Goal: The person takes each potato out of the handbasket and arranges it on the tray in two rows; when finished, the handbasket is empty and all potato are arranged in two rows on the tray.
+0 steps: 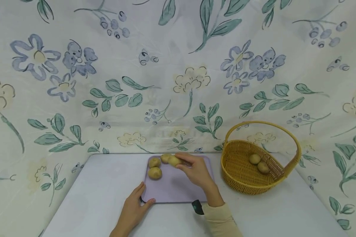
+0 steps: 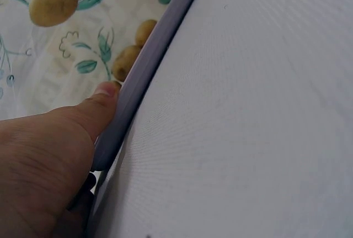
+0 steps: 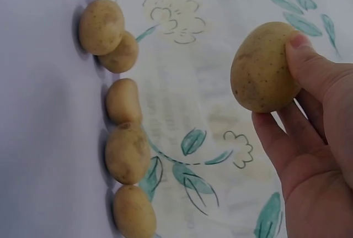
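1. Nearest me, on the pale tabletop [image 1: 86, 197], my left hand [image 1: 133, 210] rests at the near left corner of the lilac cutting board [image 1: 178, 187], fingers relaxed and straight, with the thumb [image 2: 105, 97] pressed along the board's edge.
2. Just right of that hand, at the board's near edge, a small dark object [image 1: 197, 207] lies partly hidden under my cream sleeve [image 1: 222, 219]; I cannot tell what it is.
3. Farther in, my right hand [image 1: 197, 171] hovers over the right half of the board, thumb and fingertips pinching one potato [image 3: 263, 67], lifted clear of the surface.
4. Left of that potato, loose potatoes [image 1: 155, 172] lie on the far left part of the board. The head view shows three; the right wrist view shows five in a rough row, two of them touching.
5. Well to the right, off the board, a woven yellow basket [image 1: 240, 177] with a hoop handle stands on the table, tilted towards me, holding two potatoes in the basket [image 1: 258, 163] that lie close together.
6. Farthest back, a floral cloth [image 1: 178, 82] printed with blue flowers and green leaves hangs behind the table and wraps around both sides.
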Action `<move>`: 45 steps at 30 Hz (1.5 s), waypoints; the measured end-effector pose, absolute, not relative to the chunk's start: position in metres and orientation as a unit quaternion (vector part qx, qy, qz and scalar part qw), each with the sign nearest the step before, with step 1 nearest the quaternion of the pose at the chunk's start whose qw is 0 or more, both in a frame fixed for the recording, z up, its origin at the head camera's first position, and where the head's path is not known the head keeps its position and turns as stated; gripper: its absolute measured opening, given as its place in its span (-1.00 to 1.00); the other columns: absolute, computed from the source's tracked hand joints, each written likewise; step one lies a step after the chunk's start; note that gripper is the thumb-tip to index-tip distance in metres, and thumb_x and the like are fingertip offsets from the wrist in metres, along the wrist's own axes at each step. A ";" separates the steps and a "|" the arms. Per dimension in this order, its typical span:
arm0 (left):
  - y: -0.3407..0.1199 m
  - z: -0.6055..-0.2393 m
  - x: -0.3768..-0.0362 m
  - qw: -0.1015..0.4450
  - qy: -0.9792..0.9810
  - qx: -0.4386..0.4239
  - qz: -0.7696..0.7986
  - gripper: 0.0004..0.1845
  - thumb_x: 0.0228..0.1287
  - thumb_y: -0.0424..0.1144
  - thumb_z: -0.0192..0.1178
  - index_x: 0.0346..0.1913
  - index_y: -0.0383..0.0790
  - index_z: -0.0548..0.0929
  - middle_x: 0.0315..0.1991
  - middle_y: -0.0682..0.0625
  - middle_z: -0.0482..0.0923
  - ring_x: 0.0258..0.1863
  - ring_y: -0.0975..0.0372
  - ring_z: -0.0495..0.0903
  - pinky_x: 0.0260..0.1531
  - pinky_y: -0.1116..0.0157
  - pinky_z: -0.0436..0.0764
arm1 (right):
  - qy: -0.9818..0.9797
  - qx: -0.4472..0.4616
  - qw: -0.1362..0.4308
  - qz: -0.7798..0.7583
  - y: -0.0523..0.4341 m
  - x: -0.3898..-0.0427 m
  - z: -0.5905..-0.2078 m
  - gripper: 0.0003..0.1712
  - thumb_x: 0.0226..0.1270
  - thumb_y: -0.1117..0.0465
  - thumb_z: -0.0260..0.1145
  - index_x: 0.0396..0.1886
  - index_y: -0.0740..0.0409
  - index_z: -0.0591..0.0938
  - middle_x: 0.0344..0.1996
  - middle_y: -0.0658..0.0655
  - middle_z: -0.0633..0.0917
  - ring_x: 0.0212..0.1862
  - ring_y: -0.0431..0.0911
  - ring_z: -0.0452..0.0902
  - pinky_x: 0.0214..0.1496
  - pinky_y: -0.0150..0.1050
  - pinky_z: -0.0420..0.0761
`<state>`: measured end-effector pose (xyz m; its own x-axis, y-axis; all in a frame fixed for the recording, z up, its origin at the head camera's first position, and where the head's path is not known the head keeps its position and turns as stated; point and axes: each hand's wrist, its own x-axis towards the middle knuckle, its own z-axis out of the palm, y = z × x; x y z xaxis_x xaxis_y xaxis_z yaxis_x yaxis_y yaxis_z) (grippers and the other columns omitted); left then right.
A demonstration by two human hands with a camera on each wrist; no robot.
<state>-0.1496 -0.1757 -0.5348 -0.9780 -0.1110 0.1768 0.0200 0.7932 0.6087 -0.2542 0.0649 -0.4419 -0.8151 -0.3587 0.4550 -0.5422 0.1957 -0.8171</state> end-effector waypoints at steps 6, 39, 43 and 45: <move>-0.177 -0.535 -0.150 0.099 -0.942 0.027 -0.320 -0.13 0.02 0.11 0.36 0.30 -0.36 0.37 0.39 -0.16 0.28 0.37 -0.07 0.28 0.34 -0.02 0.33 | -0.768 0.302 0.107 0.554 0.054 -0.258 -0.451 -0.54 0.08 0.23 0.43 0.05 0.11 0.65 0.06 0.04 0.67 0.12 -0.13 0.60 0.09 -0.37 0.63; -0.176 -0.532 -0.151 0.084 -0.941 0.031 -0.325 -0.12 0.03 0.13 0.35 0.31 -0.36 0.35 0.40 -0.14 0.26 0.38 -0.06 0.27 0.35 -0.03 0.31 | -0.835 0.234 0.115 0.484 0.017 -0.274 -0.504 -0.51 0.04 0.22 0.45 0.04 0.15 0.64 0.03 0.12 0.69 0.11 -0.06 0.60 0.09 -0.31 0.64; -0.176 -0.532 -0.152 0.083 -0.941 0.033 -0.327 -0.12 0.03 0.12 0.35 0.31 -0.36 0.35 0.40 -0.13 0.26 0.39 -0.04 0.26 0.36 -0.02 0.30 | -0.847 0.226 0.114 0.467 0.015 -0.274 -0.506 -0.52 0.04 0.17 0.45 0.03 0.11 0.65 0.02 0.08 0.69 0.10 -0.08 0.61 0.07 -0.32 0.65; -0.176 -0.533 -0.152 0.087 -0.941 0.032 -0.326 -0.13 0.03 0.12 0.36 0.31 -0.36 0.36 0.40 -0.14 0.27 0.38 -0.05 0.27 0.35 -0.02 0.31 | -0.850 0.222 0.113 0.464 0.015 -0.273 -0.505 -0.52 0.03 0.15 0.45 0.02 0.10 0.66 0.02 0.07 0.70 0.08 -0.09 0.62 0.07 -0.33 0.65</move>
